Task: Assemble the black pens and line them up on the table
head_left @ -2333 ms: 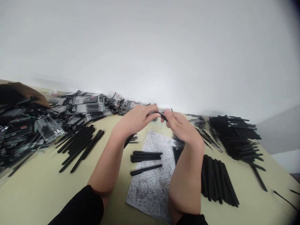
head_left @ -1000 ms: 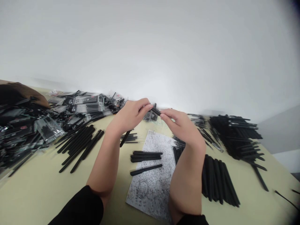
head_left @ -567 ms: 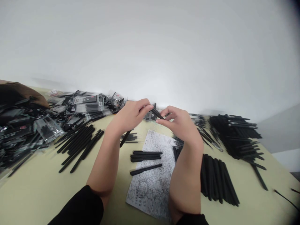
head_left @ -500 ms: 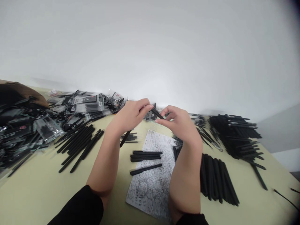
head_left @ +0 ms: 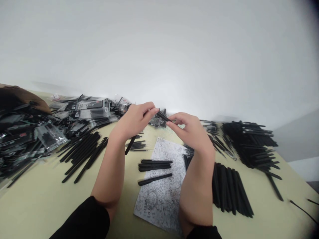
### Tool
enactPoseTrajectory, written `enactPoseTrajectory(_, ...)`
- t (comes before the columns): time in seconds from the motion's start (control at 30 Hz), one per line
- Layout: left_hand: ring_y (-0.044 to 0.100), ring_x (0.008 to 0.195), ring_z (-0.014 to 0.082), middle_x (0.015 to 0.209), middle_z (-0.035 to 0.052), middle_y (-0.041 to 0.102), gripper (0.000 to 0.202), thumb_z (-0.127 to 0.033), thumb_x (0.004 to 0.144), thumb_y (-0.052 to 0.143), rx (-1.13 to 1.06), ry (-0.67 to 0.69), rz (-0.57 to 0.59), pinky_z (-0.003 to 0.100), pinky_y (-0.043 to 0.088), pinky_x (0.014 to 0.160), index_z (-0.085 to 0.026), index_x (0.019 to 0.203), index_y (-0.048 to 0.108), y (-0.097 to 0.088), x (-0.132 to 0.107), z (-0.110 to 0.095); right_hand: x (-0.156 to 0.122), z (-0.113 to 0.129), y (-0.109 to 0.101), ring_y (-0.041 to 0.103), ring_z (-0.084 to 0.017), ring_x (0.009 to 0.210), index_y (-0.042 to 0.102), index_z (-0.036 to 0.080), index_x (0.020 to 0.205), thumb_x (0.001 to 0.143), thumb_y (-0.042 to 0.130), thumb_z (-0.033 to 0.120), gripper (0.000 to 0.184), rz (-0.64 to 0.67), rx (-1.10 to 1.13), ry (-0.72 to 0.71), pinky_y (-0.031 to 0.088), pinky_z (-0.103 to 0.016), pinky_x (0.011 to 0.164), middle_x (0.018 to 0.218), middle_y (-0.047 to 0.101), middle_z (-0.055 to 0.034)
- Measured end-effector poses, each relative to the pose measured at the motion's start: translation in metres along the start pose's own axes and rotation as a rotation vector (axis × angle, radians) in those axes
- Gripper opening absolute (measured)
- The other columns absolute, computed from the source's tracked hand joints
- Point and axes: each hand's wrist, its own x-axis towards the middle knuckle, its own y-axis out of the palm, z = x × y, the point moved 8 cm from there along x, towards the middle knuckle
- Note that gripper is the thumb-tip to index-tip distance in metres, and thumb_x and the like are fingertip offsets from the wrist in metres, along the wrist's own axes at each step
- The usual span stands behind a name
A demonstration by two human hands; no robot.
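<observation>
Between my two hands a slim black pen (head_left: 163,116) is held up, slanting down to the right. My left hand (head_left: 138,120) closes on its upper left end. The fingertips of my right hand (head_left: 187,128) pinch its lower right end. A second black pen-like piece (head_left: 130,145) sticks out below my left palm; its upper part is hidden by the hand. Under my forearms lies a scribbled white sheet (head_left: 159,202), with several black pens (head_left: 156,165) across its left edge.
Packaged refills in clear bags (head_left: 91,111) heap up at the left, beside a brown box (head_left: 30,98). Black pens lie in a group (head_left: 83,154) at left, a row (head_left: 230,189) at right and a pile (head_left: 245,142) behind it. Thin refills (head_left: 137,145) rest near the sheet.
Both hands have shifted slightly left with the pen between them. My right fingers have closed in along the pen. The piece below my left palm moved along with that hand.
</observation>
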Motion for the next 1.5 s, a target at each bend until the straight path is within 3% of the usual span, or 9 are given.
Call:
enactPoseTrajectory(0.1, 0.036, 0.056, 0.0098, 0.058, -0.0046, 0.041, 0.034, -0.035, 0.098, 0.04, 0.002, -0.01, 0.004, 0.025, 0.03, 0.057, -0.019, 0.069, 0.047, 0.0, 0.0, 0.0, 0.003, -0.001, -0.001, 0.061, -0.017, 0.078, 0.061, 0.023, 0.079, 0.084, 0.064, 0.029, 0.007, -0.046, 0.014, -0.002, 0.047, -0.035, 0.077, 0.084, 0.067, -0.0017)
enactPoseTrajectory(0.33, 0.037, 0.057, 0.01, 0.058, -0.0044, 0.043, 0.034, -0.035, 0.098, 0.04, -0.003, -0.014, 0.015, 0.026, 0.03, 0.058, -0.019, 0.069, 0.048, 0.002, 0.001, 0.0, 0.003, -0.004, -0.005, 0.06, -0.016, 0.078, 0.053, 0.024, 0.077, 0.079, 0.065, 0.024, 0.012, -0.133, 0.052, 0.004, 0.047, -0.032, 0.072, 0.083, 0.062, -0.0003)
enactPoseTrajectory(0.57, 0.036, 0.056, 0.0102, 0.058, -0.0044, 0.041, 0.035, -0.035, 0.098, 0.039, -0.025, -0.046, 0.003, 0.026, 0.029, 0.058, -0.019, 0.068, 0.044, -0.001, 0.0, 0.001, 0.003, -0.002, -0.005, 0.057, -0.017, 0.078, 0.062, 0.024, 0.089, 0.081, 0.065, 0.028, 0.01, -0.147, 0.026, -0.006, 0.044, -0.033, 0.07, 0.093, 0.063, -0.0032)
enactPoseTrajectory(0.83, 0.035, 0.056, 0.0105, 0.058, -0.004, 0.04, 0.035, -0.035, 0.098, 0.039, -0.025, -0.081, 0.0, 0.027, 0.029, 0.057, -0.019, 0.066, 0.04, -0.005, 0.0, 0.003, 0.0, -0.002, -0.007, 0.057, -0.017, 0.077, 0.067, 0.025, 0.085, 0.089, 0.06, 0.033, 0.012, -0.09, 0.045, -0.046, 0.042, -0.032, 0.07, 0.085, 0.066, -0.0018)
enactPoseTrajectory(1.0, 0.036, 0.057, 0.0112, 0.058, -0.0033, 0.039, 0.035, -0.034, 0.097, 0.039, -0.021, -0.081, -0.013, 0.028, 0.029, 0.057, -0.02, 0.065, 0.038, -0.008, 0.0, 0.006, -0.004, -0.014, -0.013, 0.058, -0.017, 0.077, 0.07, 0.025, 0.085, 0.089, 0.059, 0.034, 0.015, -0.063, 0.09, 0.02, 0.042, -0.031, 0.07, 0.087, 0.07, -0.0019)
enactPoseTrajectory(1.17, 0.035, 0.056, 0.0113, 0.058, -0.0032, 0.037, 0.035, -0.035, 0.097, 0.039, -0.001, -0.119, -0.015, 0.028, 0.029, 0.057, -0.02, 0.065, 0.038, -0.01, -0.001, 0.013, -0.016, -0.048, -0.022, 0.049, -0.013, 0.06, 0.071, 0.022, 0.083, 0.087, 0.058, 0.044, 0.026, 0.013, 0.091, 0.231, 0.039, -0.03, 0.062, 0.083, 0.07, -0.003)
enactPoseTrajectory(1.33, 0.037, 0.057, 0.0112, 0.058, -0.0032, 0.038, 0.033, -0.035, 0.096, 0.04, 0.019, -0.157, -0.018, 0.027, 0.03, 0.057, -0.019, 0.067, 0.041, -0.012, -0.002, 0.02, -0.045, -0.115, -0.04, 0.055, -0.018, 0.071, 0.076, 0.021, 0.086, 0.082, 0.058, 0.053, 0.037, 0.042, -0.043, 0.548, 0.04, -0.03, 0.065, 0.088, 0.071, -0.006)
enactPoseTrajectory(1.5, 0.036, 0.056, 0.0111, 0.058, -0.0031, 0.039, 0.034, -0.035, 0.096, 0.04, 0.016, -0.159, -0.009, 0.027, 0.029, 0.056, -0.019, 0.066, 0.041, -0.012, -0.003, 0.021, -0.09, -0.172, -0.05, 0.045, -0.012, 0.057, 0.077, 0.021, 0.093, 0.076, 0.061, 0.046, 0.035, 0.065, -0.044, 0.898, 0.038, -0.027, 0.057, 0.086, 0.071, -0.0043)
